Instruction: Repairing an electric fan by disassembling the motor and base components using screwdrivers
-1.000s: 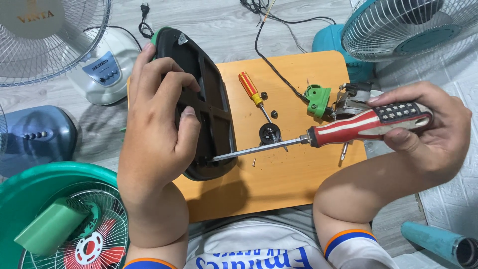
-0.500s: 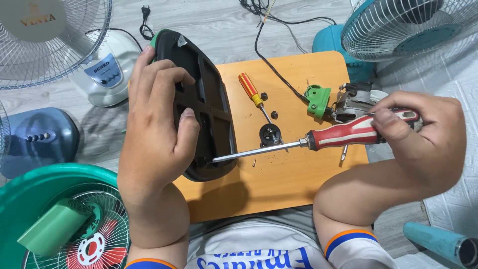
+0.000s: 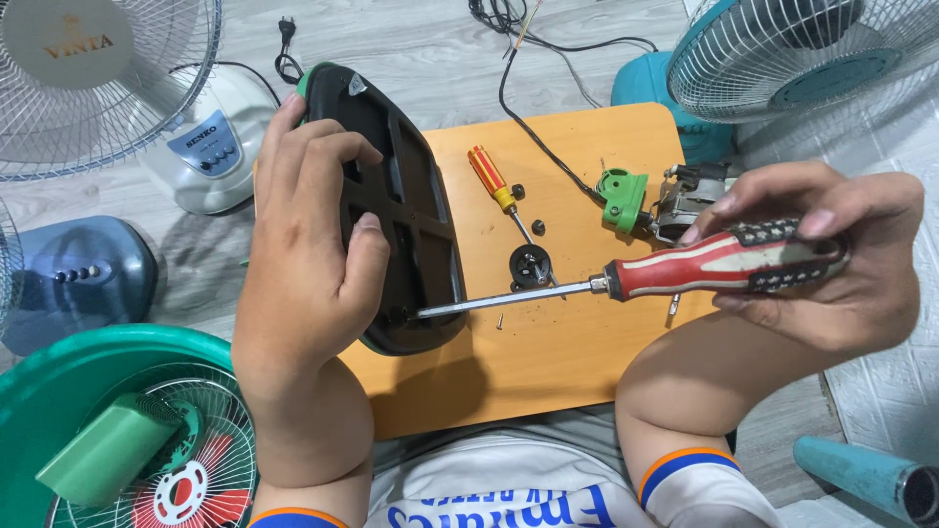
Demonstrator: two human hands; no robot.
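Gripping a black fan base (image 3: 396, 210) on its edge over the wooden surface (image 3: 548, 362), the left hand (image 3: 303, 284) is clenching around its rim. The right hand (image 3: 817, 259) is grasping a big red-handled screwdriver (image 3: 685, 277), its tip pressing into the base's lower end. A small orange screwdriver (image 3: 492, 180) and a green part (image 3: 623, 198) are lying nearby on the surface.

White short-sleeved shirt (image 3: 509, 489) with blue lettering; sleeve cuffs banded orange and blue.
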